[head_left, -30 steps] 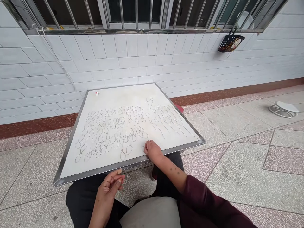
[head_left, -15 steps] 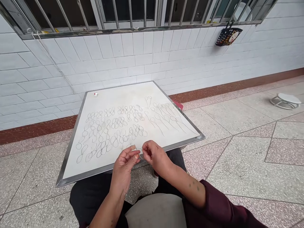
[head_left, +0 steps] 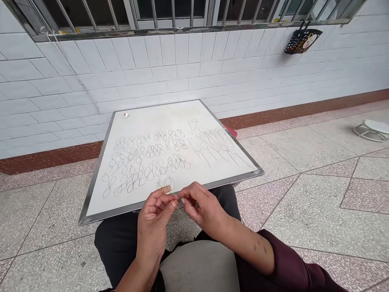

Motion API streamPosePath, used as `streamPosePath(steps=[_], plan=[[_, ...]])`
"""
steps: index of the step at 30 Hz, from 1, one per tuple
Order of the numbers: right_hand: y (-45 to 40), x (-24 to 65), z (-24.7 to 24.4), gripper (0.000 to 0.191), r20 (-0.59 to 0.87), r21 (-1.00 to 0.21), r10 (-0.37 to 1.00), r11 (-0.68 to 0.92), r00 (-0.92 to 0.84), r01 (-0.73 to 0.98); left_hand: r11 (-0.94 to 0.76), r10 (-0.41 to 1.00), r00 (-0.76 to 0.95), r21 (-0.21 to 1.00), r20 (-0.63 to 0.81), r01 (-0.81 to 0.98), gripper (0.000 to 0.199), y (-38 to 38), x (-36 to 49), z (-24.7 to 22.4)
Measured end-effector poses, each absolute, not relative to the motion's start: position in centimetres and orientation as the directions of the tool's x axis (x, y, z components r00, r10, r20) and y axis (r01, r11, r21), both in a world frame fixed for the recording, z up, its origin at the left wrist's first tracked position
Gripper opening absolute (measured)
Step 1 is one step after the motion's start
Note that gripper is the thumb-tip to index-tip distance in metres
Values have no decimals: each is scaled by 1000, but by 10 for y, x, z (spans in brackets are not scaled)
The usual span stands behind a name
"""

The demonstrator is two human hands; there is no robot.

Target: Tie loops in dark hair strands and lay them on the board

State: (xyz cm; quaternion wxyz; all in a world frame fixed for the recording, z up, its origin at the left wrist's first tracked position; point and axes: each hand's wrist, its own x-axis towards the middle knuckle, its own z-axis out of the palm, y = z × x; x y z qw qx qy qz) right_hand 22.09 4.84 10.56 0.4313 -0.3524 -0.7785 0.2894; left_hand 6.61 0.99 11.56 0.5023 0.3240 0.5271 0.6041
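Head cam view: what's being worked is one thin strand (head_left: 179, 210), held up over the near edge of the desk (head_left: 158, 117), a bit above the person's lap. Can't tell if it's wire or stiff string, too fine to say. The left hand (head_left: 153, 217) has thumb and fingers pinched shut on it, with a pale end poking out below. The right hand (head_left: 207, 207) is right up against it, thumb and finger closed on the strand too as far as I can see, though the exact contact is mostly hidden. There's a tan band (head_left: 166, 189) on one left finger.

Handling-wise, my guess is it weighs next to nothing and is springy, since the loops (head_left: 150, 175) on the desk hold their curves. Probably easy to kink and easy to lose, so I'd take it with fingertips only, close to where it bends or crosses.

Further out, rows of those loops fill the left and middle of the desk, with long-tailed pieces (head_left: 206, 158) on the right. A small white-and-red item (head_left: 126, 115) sits at the far left corner. Bag (head_left: 300, 40) hanging by the window, stool (head_left: 375, 126) off to the right.
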Motion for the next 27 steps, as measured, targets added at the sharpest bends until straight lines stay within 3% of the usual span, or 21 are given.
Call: streamPosePath(steps=[3, 7, 13, 27], plan=[[46, 222, 109, 8, 380, -856, 849, 473, -368, 207, 80, 951, -264, 954, -160, -290, 44, 7, 67, 119], [46, 220, 112, 16, 187, -979, 887, 204, -422, -4, 113, 961, -205, 943, -184, -314, 43, 5, 68, 121], [47, 217, 112, 25, 97, -962, 851, -53, -516, -268, 123, 971, -159, 941, -180, -314, 40, 3, 69, 120], [52, 224, 115, 29, -111, -924, 823, -292, -557, -247, 160, 972, -109, 925, -209, -346, 37, 6, 69, 122]])
